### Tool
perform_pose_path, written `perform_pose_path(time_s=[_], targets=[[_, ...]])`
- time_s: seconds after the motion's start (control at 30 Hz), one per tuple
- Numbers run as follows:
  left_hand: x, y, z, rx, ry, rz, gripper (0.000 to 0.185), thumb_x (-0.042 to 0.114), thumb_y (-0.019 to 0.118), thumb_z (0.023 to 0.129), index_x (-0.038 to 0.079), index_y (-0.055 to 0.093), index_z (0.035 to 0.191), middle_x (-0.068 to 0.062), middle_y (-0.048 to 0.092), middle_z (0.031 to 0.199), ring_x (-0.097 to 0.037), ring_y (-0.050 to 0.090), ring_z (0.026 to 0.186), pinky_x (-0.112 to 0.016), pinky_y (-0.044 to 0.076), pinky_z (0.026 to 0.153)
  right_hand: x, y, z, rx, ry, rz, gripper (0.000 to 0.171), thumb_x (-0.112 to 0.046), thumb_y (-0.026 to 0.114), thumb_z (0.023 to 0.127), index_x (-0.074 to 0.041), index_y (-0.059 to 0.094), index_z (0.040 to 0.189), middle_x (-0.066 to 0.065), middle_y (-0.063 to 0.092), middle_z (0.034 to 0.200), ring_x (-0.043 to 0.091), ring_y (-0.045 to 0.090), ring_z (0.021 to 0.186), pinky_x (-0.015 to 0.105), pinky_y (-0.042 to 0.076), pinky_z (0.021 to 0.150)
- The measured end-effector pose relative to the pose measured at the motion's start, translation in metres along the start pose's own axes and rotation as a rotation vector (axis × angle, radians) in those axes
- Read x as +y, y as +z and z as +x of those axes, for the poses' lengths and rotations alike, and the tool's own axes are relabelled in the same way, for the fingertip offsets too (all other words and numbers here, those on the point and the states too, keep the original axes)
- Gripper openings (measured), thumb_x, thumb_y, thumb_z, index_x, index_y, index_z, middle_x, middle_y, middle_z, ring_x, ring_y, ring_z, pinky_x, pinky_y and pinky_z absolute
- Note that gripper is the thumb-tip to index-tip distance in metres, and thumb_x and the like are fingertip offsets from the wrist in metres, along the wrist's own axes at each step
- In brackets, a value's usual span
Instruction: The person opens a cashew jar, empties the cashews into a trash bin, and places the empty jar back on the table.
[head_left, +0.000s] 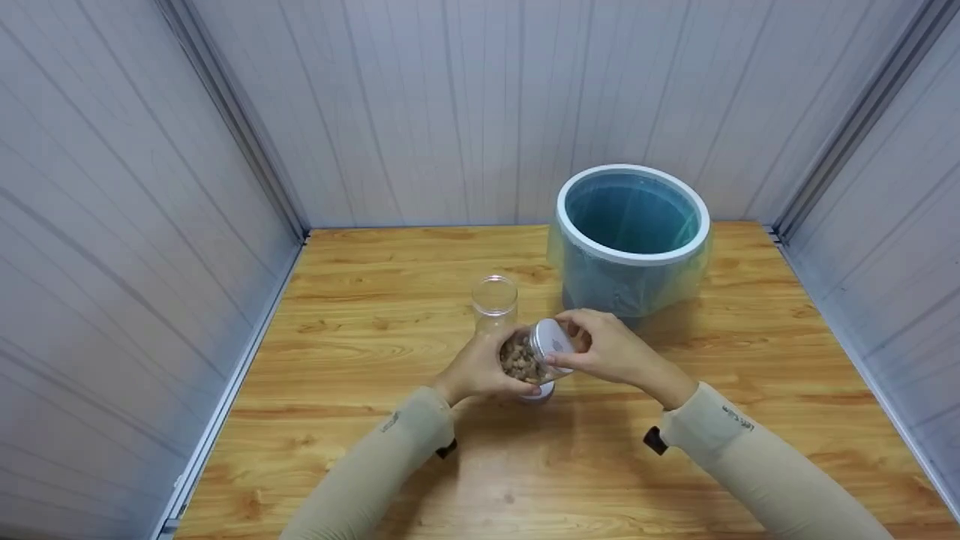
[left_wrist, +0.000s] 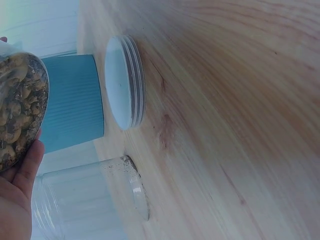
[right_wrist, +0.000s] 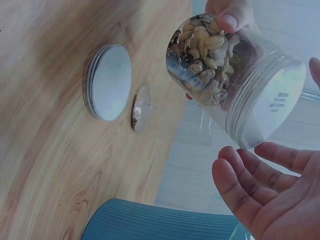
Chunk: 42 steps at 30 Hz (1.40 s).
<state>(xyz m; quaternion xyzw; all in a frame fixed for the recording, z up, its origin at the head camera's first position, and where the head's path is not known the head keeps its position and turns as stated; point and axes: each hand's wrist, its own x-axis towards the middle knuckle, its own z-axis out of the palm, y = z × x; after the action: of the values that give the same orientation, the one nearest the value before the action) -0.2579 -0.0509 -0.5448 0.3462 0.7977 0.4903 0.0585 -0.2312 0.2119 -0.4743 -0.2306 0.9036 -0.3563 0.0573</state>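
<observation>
My left hand [head_left: 484, 364] grips a clear plastic jar [right_wrist: 210, 65] partly filled with tan and brown dried pieces [head_left: 519, 358]. The jar is tilted, its top toward the right, and a white lid [right_wrist: 275, 105] sits on its mouth. At that lid's rim is my right hand [head_left: 611, 349], thumb on one side and fingers on the other. Behind the left hand an empty clear jar [head_left: 495, 300] stands upright without a lid. A loose white lid [left_wrist: 122, 82] lies on the table below the held jar, partly hidden in the head view.
A blue bin [head_left: 600, 281] with a white rim and a translucent liner stands at the back right of the wood-grain table [head_left: 360, 300]. Pale panel walls [head_left: 420, 112] enclose the table at the back and both sides.
</observation>
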Motion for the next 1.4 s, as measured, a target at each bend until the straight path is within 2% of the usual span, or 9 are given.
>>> perform_pose_path(time_s=[0.1,0.3,0.57,0.73,0.87,1.0,1.17,1.27,1.4], targets=[[-0.001,0.001,0.000,-0.009,-0.011,-0.008,0.093,0.024,0.103,0.071,0.014,0.059,0.152,-0.002,0.070,0.139,-0.017,0.067,0.124,-0.037,0.056,0.111,0.000,0.000,0.000,-0.020,-0.013,0.006,0.075,-0.049,0.087,0.090,-0.005,0.063,0.146,0.010,0.069,0.118,0.029,0.064,0.100,0.037,0.060,0.084],[-0.003,0.001,-0.001,-0.015,-0.020,-0.008,0.094,0.021,0.103,0.070,0.015,0.058,0.153,-0.001,0.069,0.140,-0.017,0.066,0.125,-0.037,0.055,0.112,0.002,-0.004,-0.001,-0.101,-0.085,0.010,0.079,-0.036,0.091,0.089,-0.007,0.057,0.153,0.013,0.063,0.134,0.027,0.060,0.112,0.052,0.063,0.097],[-0.002,0.001,-0.003,-0.016,-0.032,0.008,0.093,0.025,0.104,0.070,0.017,0.059,0.152,0.000,0.069,0.139,-0.017,0.066,0.125,-0.038,0.055,0.111,0.002,-0.008,-0.001,-0.147,-0.182,-0.010,0.082,-0.012,0.094,0.083,-0.015,0.056,0.155,0.012,0.054,0.155,0.034,0.056,0.137,0.059,0.053,0.116],[-0.001,0.002,-0.004,-0.004,-0.036,0.039,0.092,0.023,0.104,0.070,0.014,0.060,0.151,-0.002,0.069,0.138,-0.018,0.066,0.123,-0.039,0.056,0.110,0.003,-0.009,-0.003,-0.153,-0.201,-0.030,0.084,-0.005,0.094,0.082,-0.020,0.057,0.155,0.012,0.050,0.160,0.038,0.051,0.145,0.063,0.048,0.120],[-0.002,0.003,-0.004,-0.011,-0.020,0.018,0.091,0.019,0.103,0.071,0.013,0.059,0.150,-0.003,0.069,0.138,-0.019,0.066,0.124,-0.039,0.055,0.111,0.005,-0.007,-0.004,-0.151,-0.196,-0.024,0.086,-0.011,0.095,0.082,-0.025,0.055,0.157,0.010,0.048,0.162,0.038,0.049,0.147,0.065,0.047,0.120],[-0.002,0.003,-0.004,-0.022,-0.005,-0.015,0.091,0.019,0.102,0.070,0.016,0.059,0.150,0.000,0.071,0.137,-0.017,0.067,0.124,-0.038,0.056,0.111,0.007,-0.002,-0.004,-0.115,-0.190,-0.020,0.087,-0.030,0.095,0.085,-0.019,0.053,0.160,0.013,0.050,0.160,0.037,0.052,0.144,0.063,0.049,0.118],[-0.002,0.003,-0.002,-0.018,0.006,0.004,0.093,0.017,0.102,0.070,0.016,0.059,0.152,0.001,0.072,0.139,-0.016,0.067,0.124,-0.037,0.055,0.112,0.005,0.004,-0.004,-0.060,-0.067,-0.029,0.088,-0.055,0.084,0.091,-0.013,0.050,0.161,0.014,0.060,0.147,0.029,0.062,0.122,0.056,0.060,0.106],[-0.001,0.003,-0.001,-0.016,0.014,0.023,0.092,0.019,0.102,0.071,0.015,0.059,0.152,0.000,0.072,0.139,-0.016,0.067,0.123,-0.037,0.056,0.111,0.003,0.005,-0.003,-0.049,-0.012,-0.029,0.086,-0.058,0.080,0.094,-0.010,0.051,0.159,0.014,0.064,0.141,0.027,0.062,0.114,0.051,0.063,0.099],[0.000,0.004,-0.001,-0.023,0.015,0.014,0.089,0.022,0.102,0.071,0.017,0.061,0.150,0.000,0.072,0.136,-0.017,0.068,0.121,-0.037,0.057,0.108,0.004,0.005,-0.003,-0.058,-0.011,-0.030,0.083,-0.056,0.081,0.095,-0.010,0.052,0.157,0.014,0.064,0.141,0.026,0.062,0.115,0.050,0.063,0.099]])
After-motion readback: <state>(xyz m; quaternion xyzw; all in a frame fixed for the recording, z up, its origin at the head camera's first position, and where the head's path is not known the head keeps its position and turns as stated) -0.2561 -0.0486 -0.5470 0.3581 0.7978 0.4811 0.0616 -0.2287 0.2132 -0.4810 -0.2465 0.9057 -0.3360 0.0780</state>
